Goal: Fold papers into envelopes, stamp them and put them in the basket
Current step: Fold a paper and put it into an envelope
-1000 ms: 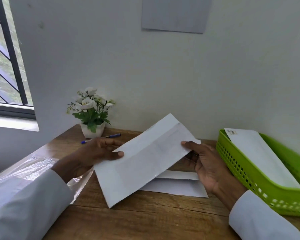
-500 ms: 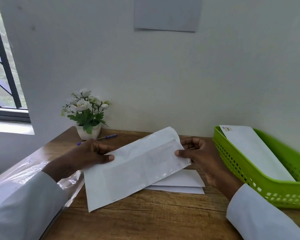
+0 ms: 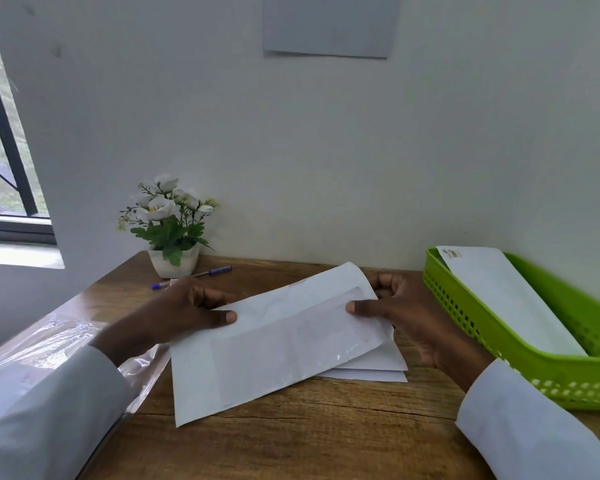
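Observation:
A white envelope (image 3: 274, 344) lies tilted just above the wooden desk, its flap bent back along the far edge. My left hand (image 3: 184, 311) grips its left end, thumb on top. My right hand (image 3: 406, 318) pinches its right end, thumb on the face and fingers behind the flap. Under it lie two folded white papers (image 3: 378, 370). A green plastic basket (image 3: 520, 348) stands at the right with a stamped white envelope (image 3: 506, 296) lying in it.
A small white pot of white flowers (image 3: 170, 233) stands at the back left by the wall, with a blue pen (image 3: 208, 273) beside it. A clear plastic sleeve (image 3: 49, 344) lies along the desk's left edge. A window is at far left.
The envelope has come down from a raised tilt to low over the desk. Its flap, open and upright before, is now bent over at the far edge. Both hands kept their hold.

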